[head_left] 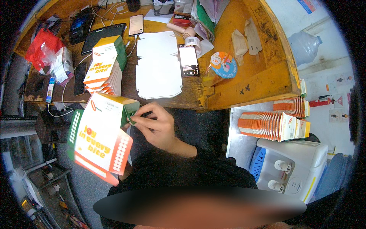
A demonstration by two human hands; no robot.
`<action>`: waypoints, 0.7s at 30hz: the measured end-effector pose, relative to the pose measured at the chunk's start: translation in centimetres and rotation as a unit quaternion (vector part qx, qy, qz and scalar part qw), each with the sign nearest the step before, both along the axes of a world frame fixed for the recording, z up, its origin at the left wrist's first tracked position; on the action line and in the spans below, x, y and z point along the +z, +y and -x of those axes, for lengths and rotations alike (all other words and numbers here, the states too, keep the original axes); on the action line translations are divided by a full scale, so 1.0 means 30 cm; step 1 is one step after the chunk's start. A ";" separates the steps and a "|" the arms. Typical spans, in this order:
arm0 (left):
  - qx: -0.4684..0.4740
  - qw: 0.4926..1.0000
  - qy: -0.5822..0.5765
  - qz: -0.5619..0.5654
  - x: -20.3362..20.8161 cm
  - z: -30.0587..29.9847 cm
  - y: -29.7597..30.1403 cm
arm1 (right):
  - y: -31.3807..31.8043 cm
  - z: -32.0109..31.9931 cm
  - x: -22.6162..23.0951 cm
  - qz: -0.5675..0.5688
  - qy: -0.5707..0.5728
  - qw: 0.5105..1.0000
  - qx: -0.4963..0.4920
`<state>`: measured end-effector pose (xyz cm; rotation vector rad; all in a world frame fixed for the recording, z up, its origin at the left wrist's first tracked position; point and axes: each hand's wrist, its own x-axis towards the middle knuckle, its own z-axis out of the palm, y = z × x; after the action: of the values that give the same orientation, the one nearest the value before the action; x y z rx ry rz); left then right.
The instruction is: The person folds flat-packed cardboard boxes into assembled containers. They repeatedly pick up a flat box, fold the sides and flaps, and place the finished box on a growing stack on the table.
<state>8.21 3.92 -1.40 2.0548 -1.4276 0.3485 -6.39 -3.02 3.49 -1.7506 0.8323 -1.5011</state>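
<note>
Pinching a small green tab [131,118] between thumb and fingertips, the right hand [157,125] is at the far right corner of the box [101,131]. The box is in the air in front of the black top [190,166], short of the desk's near edge, tilted with its white printed face toward the camera. Its far end has a raised side, while the orange flaps [121,152] and the green flap [74,129] stick out around the rest. The left hand's fingers are hidden, probably behind the box; only a sliver of skin [125,171] shows by the near edge, so whether they grasp it cannot be told.

The step in hand looks like folding the box into shape, one corner being tucked or locked. The next move seems to call for pressing that tab home while the panel is kept steady, then turning in the flaps that stand loose. A hard pinch could crease the card.

To the right stands the dispenser [303,158], and just beyond it the metal table [233,131] carries a row [263,123] of folded boxes, nested tightly. On the desk [274,76], a pile [105,63] of similar boxes lies past the held one, with the white blank [158,65] flat beside it. A dark phone [189,63] is near the blank's right edge; a second phone [135,24] lies farther back.
</note>
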 end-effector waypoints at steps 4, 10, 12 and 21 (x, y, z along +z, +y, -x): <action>-0.053 0.989 0.128 0.056 0.014 -0.003 -0.005 | 0.000 0.000 -0.013 0.052 0.045 0.998 -0.008; -0.079 0.950 0.282 0.110 0.015 -0.005 0.002 | 0.001 0.005 -0.016 0.124 0.121 0.985 0.006; -0.080 0.939 0.311 0.120 0.016 -0.002 0.002 | 0.003 0.003 -0.012 0.125 0.121 0.985 0.018; -0.050 0.942 0.311 0.118 -0.036 -0.008 0.017 | 0.009 -0.008 -0.017 0.142 0.066 0.988 0.010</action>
<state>8.45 4.42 -2.48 1.6764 -1.0321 -0.1624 -6.15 -2.74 2.98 -2.0793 0.6886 -1.5640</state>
